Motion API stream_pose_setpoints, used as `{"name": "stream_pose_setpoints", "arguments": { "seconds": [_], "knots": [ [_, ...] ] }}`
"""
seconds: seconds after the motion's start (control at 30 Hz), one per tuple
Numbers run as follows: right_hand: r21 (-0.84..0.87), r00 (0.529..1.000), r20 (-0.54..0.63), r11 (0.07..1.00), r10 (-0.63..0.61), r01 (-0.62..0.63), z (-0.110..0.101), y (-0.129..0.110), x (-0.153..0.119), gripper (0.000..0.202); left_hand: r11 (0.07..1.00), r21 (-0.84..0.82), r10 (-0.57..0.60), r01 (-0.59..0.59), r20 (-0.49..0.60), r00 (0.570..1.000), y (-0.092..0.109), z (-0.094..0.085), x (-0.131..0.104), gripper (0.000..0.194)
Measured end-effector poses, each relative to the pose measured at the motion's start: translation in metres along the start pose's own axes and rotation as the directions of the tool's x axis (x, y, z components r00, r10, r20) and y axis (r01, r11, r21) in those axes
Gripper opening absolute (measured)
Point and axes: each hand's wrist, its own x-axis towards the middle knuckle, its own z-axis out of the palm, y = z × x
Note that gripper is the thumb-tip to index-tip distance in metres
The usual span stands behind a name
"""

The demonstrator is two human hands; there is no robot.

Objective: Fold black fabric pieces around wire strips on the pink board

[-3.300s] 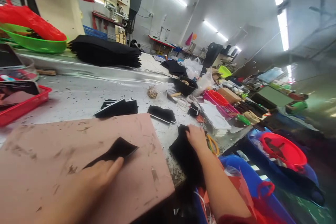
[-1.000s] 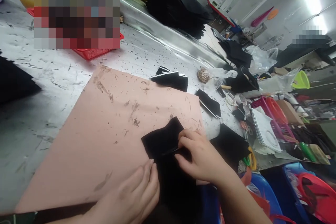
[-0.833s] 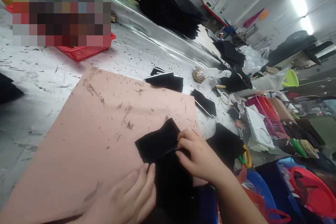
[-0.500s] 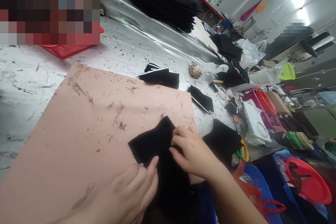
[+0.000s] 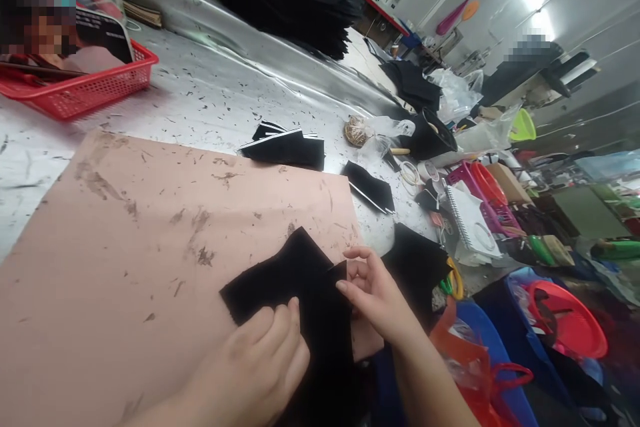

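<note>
A piece of black fabric (image 5: 285, 267) lies over the right part of a pink board (image 5: 165, 247) and hangs past its near edge. My left hand (image 5: 267, 353) rests on the fabric with its fingers curled and pressed together; whether they pinch the cloth is hard to see. Between thumb and fingers, my right hand (image 5: 367, 287) holds a small black fabric strip (image 5: 339, 271) at the fabric's right edge. Just to the right of that hand sits another pile of black fabric (image 5: 415, 267).
Black strips with white edges (image 5: 287, 147) lie beyond the board, and more strips (image 5: 370, 187) to their right. A red basket (image 5: 100, 93) stands at the far left. Yellow-handled scissors (image 5: 454, 279), a spiral notebook (image 5: 467, 220) and blue bins (image 5: 473, 327) are on the right.
My right hand has lifted slightly away from the fabric, and a small flap now shows between its fingers. My left index finger has curled in. The view has turned a little left.
</note>
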Motion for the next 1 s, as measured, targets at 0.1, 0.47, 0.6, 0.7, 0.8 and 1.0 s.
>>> {"name": "stream_pose_setpoints", "arguments": {
  "seconds": [0.1,0.47,0.6,0.7,0.8,1.0],
  "knots": [
    [-0.001,0.998,-0.055,1.0,-0.022,0.022,0.002,0.003,0.001,0.033,1.0,-0.005,-0.015,0.015,-0.013,1.0,-0.002,0.0,-0.001,0.028],
    [-0.044,0.993,-0.09,0.997,-0.071,0.067,0.004,0.003,0.002,0.022,0.997,-0.019,-0.075,0.075,-0.042,0.996,-0.003,0.003,0.002,0.042],
    [-0.089,0.993,-0.099,0.994,-0.066,0.058,0.004,0.002,0.003,0.019,0.995,-0.062,-0.08,0.079,-0.02,0.997,-0.004,0.002,0.002,0.043],
    [-0.127,0.991,-0.116,0.99,-0.07,0.056,0.003,0.0,0.003,0.017,0.991,-0.084,-0.104,0.104,0.003,0.995,-0.005,0.001,0.006,0.045],
    [-0.116,0.989,-0.135,0.992,-0.059,0.043,0.006,-0.001,0.003,0.018,0.987,-0.087,-0.131,0.137,0.071,0.989,-0.009,0.004,0.018,0.05],
    [-0.022,0.953,-0.247,0.984,-0.175,0.175,0.01,0.001,-0.005,0.023,0.986,-0.098,-0.111,0.131,0.186,0.976,-0.019,0.014,0.037,0.057]
  ]
}}
